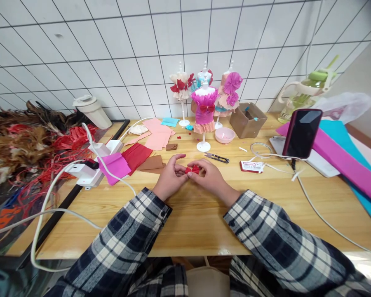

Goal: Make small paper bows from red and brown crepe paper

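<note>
Both left hand (171,178) and right hand (212,178) pinch a red bow (192,169).
Overpressing could crumple it; snips (217,158) at two o'clock.

a pale wooden table (198,233) showed its grain under a slight sheen. toward the back stood a dress form (205,113) in a magenta top, a pink bowl (225,139) just beside it, then a cardboard box (247,125). black snips (217,157) lay in front of them. peach paper (157,138), red paper (137,158) and brown paper (153,162) lay to the left; a red-and-white packet (252,166) lay right of the snips.
</note>
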The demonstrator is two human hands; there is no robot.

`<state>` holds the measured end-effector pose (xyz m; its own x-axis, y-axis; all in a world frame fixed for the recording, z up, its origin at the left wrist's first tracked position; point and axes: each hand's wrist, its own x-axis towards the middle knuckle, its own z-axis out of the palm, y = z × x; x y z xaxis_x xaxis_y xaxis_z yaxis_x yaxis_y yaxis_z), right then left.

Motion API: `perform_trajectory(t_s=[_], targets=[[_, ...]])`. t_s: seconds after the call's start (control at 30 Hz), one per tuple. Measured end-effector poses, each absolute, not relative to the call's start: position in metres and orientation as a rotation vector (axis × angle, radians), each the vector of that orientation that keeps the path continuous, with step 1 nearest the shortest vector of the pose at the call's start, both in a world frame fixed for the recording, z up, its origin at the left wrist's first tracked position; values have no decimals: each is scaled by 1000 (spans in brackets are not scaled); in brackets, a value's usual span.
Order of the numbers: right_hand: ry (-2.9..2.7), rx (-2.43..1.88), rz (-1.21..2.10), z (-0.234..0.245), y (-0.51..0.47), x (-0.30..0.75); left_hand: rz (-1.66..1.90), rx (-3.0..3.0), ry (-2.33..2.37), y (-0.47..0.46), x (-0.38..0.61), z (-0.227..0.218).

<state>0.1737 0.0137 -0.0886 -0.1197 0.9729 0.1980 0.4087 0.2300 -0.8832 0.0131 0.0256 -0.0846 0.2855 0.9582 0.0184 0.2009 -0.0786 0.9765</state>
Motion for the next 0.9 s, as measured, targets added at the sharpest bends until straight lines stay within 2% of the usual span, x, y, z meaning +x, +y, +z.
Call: perform_trajectory(t_s=[0.1,0.37,0.47,0.7,0.9], targets=[[-1750,-1355,802,-89,14,174,907,1682,1153,23,13,-84],[-1379,-1184,1174,-95,17,174,888,1559,1084,22,16,-77],[-1355,-1161,1205,-92,17,175,918,1546,1083,22,16,-78],[-1601,-1336,692,-77,15,201,991,1648,1180,36,6,-93],[-1570,-1489,329,-81,4,261,992,1648,1225,40,2,-93]])
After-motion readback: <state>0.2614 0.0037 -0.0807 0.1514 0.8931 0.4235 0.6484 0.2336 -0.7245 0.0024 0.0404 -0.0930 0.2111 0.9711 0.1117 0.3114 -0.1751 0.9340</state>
